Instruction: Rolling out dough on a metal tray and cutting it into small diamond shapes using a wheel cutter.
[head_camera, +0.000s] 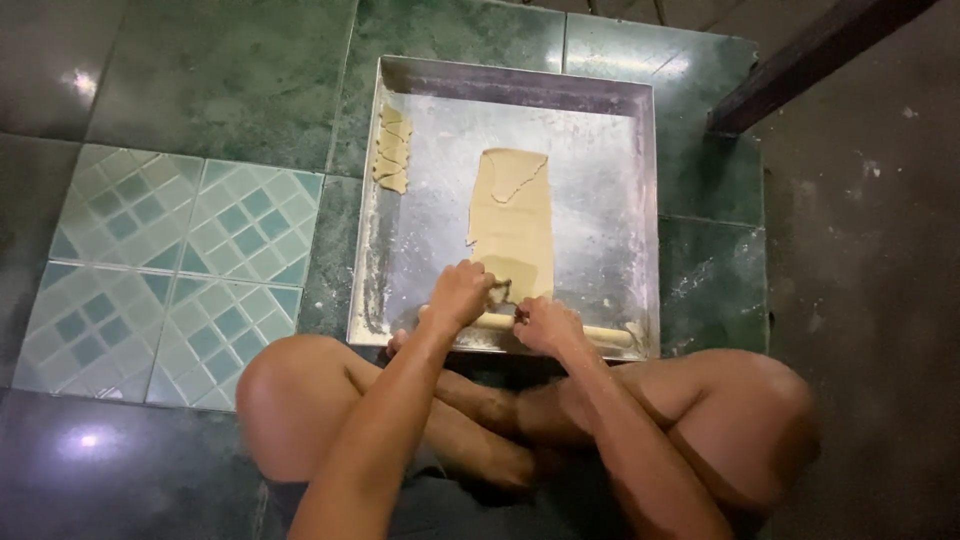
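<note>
Both your hands press on the pale wooden rolling pin (545, 328) at the near edge of the square floured metal tray (620, 95): left hand (460, 293) curled over it, right hand (545, 322) clenched. The thin tan dough sheet (515, 220) looks soft and tearable; lift it from underneath.

The floor (230, 90) is dark green marbled tile, glossy enough to throw back two bright spots of overhead light on the left. Four paler tiles (170, 270) with a teal diamond pattern sit set into it (grout lines plainly visible). A dark wooden beam (810, 60) slants across the upper right above rougher grey concrete (880, 300).
</note>
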